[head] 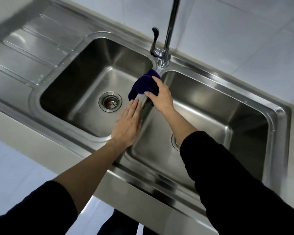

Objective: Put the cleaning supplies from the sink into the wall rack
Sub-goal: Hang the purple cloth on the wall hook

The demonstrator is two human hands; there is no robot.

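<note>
A dark purple cloth (141, 85) is draped over the divider (145, 107) between the two basins of a steel double sink (277, 119), just below the tap. My right hand (161, 95) rests on the cloth's right side, with fingers curled over it and the thumb at its lower edge. My left hand (128, 124) lies flat, fingers together, on the divider's near part, its fingertips close to the cloth's lower end. No wall rack is in view.
A chrome tap (166, 39) with a lever handle (155, 41) rises behind the divider. The left basin has a drain strainer (110, 103). A ribbed draining board (32, 46) lies to the left. White wall tiles stand behind the sink.
</note>
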